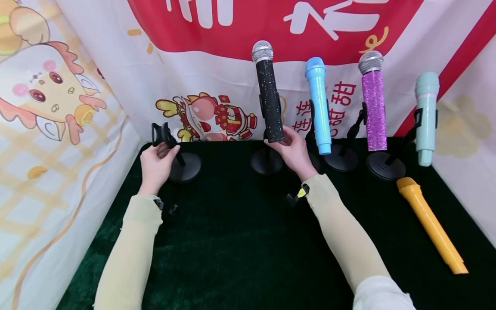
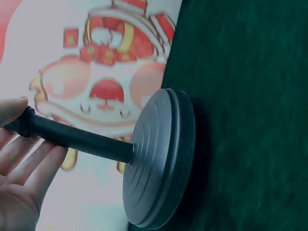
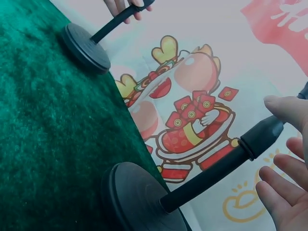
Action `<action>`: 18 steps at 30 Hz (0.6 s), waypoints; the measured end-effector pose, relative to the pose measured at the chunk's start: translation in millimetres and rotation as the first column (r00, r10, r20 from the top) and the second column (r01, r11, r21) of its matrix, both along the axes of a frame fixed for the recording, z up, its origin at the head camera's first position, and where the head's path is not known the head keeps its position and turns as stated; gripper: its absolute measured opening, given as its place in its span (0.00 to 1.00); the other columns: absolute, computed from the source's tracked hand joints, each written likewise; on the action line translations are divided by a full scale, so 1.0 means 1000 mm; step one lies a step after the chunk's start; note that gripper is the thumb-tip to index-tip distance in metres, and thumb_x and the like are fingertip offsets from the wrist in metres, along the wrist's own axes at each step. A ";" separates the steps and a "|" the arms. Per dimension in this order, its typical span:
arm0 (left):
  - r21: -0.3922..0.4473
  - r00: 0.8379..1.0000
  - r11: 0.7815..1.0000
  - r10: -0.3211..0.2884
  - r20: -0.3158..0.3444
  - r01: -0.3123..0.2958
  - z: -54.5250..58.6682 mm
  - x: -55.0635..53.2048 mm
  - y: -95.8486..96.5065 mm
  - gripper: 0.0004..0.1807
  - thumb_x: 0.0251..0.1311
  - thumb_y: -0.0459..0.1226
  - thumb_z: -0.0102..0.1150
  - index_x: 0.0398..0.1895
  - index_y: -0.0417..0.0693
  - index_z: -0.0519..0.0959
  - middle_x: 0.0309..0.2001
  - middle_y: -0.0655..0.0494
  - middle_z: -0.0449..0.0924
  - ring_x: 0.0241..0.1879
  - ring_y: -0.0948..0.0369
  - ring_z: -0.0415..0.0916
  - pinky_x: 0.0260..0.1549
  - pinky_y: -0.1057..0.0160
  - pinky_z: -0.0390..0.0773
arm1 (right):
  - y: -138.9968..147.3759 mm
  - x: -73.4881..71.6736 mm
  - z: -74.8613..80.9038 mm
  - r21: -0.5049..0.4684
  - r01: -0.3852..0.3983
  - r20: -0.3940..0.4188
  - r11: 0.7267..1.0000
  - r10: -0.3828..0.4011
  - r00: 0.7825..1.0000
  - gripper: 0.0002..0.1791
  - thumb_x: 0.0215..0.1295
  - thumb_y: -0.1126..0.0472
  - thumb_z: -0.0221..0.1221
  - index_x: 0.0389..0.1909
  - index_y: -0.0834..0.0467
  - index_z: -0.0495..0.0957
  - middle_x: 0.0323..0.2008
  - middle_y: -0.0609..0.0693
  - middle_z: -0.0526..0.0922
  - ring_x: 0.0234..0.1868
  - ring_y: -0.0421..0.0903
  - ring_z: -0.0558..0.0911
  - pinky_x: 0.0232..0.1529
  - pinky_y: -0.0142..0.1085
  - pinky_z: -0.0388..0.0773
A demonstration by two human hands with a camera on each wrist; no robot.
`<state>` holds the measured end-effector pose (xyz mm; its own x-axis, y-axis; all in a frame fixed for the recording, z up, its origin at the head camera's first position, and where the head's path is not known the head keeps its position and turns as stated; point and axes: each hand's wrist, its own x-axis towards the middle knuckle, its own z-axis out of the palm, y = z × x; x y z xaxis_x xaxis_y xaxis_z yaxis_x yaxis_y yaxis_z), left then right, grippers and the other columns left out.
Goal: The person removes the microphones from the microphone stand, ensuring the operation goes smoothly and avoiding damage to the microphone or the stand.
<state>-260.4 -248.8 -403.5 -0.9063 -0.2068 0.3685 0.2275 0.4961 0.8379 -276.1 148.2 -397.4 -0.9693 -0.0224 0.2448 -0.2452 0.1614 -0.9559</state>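
Pale sleeves (image 1: 131, 254) reach over the green tabletop (image 1: 232, 241) in the head view: the left hand (image 1: 156, 165) pinches the leftmost stand (image 1: 187, 168); the right hand (image 1: 296, 151) grips the next stand (image 1: 266, 163) under the black mic (image 1: 270, 97). Seen from the left wrist, fingers (image 2: 47, 166) clasp the leftmost stand's neck (image 2: 86, 139); from the right, a thumb (image 3: 285, 108) touches the next stand.

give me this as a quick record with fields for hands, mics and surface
left hand: left hand grips the neck of the empty stand
right hand: right hand grips the loaded stand under the black microphone
other mics in stands: blue microphone, purple microphone, pale green microphone
mic without stand: yellow microphone, lying at the right
surface: dark green cloth
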 end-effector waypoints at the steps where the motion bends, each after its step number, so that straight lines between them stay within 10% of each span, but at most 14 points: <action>1: -0.006 1.000 1.000 0.010 0.006 -0.010 0.000 -0.002 -0.004 0.26 0.67 0.47 0.66 0.59 0.37 0.81 0.52 0.43 0.84 0.49 0.58 0.84 0.50 0.67 0.80 | -0.001 -0.001 0.000 0.001 -0.006 0.003 1.000 0.006 1.000 0.26 0.62 0.51 0.73 0.61 0.47 0.80 0.55 0.46 0.83 0.55 0.41 0.83 0.59 0.38 0.78; 12: -0.026 0.988 0.989 0.148 0.039 -0.147 -0.009 -0.016 -0.032 0.29 0.69 0.46 0.63 0.63 0.33 0.76 0.53 0.40 0.83 0.50 0.55 0.83 0.53 0.65 0.80 | -0.016 0.022 0.033 0.059 0.020 -0.056 0.998 -0.017 0.998 0.15 0.66 0.56 0.70 0.46 0.61 0.81 0.43 0.53 0.82 0.41 0.44 0.79 0.46 0.35 0.75; 18: -0.009 0.988 0.989 0.146 0.054 -0.145 -0.009 -0.019 -0.036 0.33 0.69 0.47 0.63 0.67 0.32 0.71 0.56 0.38 0.81 0.54 0.49 0.81 0.56 0.61 0.78 | -0.017 0.013 0.023 0.061 0.037 -0.079 0.997 -0.032 0.996 0.16 0.67 0.52 0.69 0.44 0.61 0.82 0.43 0.52 0.82 0.42 0.45 0.76 0.45 0.36 0.73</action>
